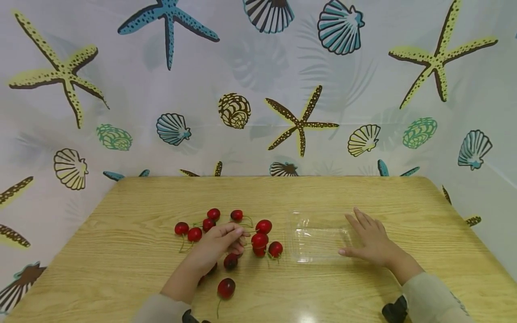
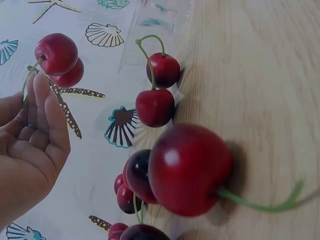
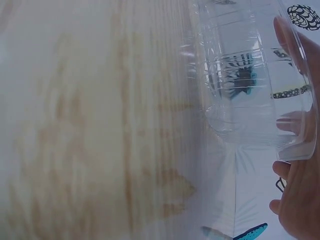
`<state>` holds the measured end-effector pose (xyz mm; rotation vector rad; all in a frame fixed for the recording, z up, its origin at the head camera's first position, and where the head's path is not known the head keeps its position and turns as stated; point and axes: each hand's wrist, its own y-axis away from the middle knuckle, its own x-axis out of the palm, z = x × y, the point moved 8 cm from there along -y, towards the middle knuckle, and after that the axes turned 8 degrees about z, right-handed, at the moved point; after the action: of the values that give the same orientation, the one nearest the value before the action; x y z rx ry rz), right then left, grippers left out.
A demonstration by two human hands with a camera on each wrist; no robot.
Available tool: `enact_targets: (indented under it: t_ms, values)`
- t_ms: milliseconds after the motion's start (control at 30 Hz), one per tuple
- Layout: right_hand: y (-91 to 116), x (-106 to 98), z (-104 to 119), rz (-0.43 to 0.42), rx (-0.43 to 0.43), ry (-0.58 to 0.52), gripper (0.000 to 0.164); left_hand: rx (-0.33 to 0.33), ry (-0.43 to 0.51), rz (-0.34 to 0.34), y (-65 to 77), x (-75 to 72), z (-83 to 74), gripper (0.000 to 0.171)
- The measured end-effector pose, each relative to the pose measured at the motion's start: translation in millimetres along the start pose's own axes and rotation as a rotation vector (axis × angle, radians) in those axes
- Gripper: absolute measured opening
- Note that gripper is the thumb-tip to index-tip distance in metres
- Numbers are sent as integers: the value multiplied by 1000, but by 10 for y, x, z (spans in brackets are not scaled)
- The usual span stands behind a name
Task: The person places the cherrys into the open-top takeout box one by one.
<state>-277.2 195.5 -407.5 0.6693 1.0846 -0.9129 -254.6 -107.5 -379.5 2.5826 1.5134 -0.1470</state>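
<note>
Left hand (image 1: 218, 244) pinching a cherry (image 2: 56, 52) stem among cherries (image 1: 260, 240). Right hand (image 1: 371, 242), fingers (image 1: 359, 220) straight, touching tray (image 1: 319, 237) at its 3 o'clock edge on table (image 1: 161, 197).

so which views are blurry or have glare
Head view: sharp, wide-angle bowing, a glare spot on the table near edge. Left wrist: the nearest cherry looms large but fairly crisp. Right wrist: washed out, wood grain soft, reflections in the clear tray.

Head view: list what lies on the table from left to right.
Leftmost cherry → left hand amid the cherry cluster → cherry at the cluster's right edge → clear plastic tray → right hand, resting against the tray's right side.
</note>
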Motion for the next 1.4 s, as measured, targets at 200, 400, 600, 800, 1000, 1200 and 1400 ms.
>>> enact_targets:
  t_ms: [200, 400, 600, 800, 1000, 1200, 1400]
  values:
    - [5, -2, 3, -1, 0, -4, 87, 2, -9, 6, -90, 84, -27, 31]
    - [9, -1, 1, 1, -1, -15, 87, 16, -11, 36, -186, 160, -64, 32]
    - [17, 16, -4, 4, 0, -19, 86, 12, -9, 63, -282, 250, -82, 32]
    - [15, 10, -6, 2, -1, -7, 86, 38, -7, 95, -357, 348, -97, 29]
    - [-1, 7, -17, 13, 3, -6, 86, 3, 5, 90, -398, 412, -73, 29]
    - [2, -4, -6, 10, -3, -6, 86, -32, 0, 88, -445, 493, -63, 26]
    - [1, 6, 1, 13, -2, -21, 86, -25, 3, 110, -520, 593, -76, 28]
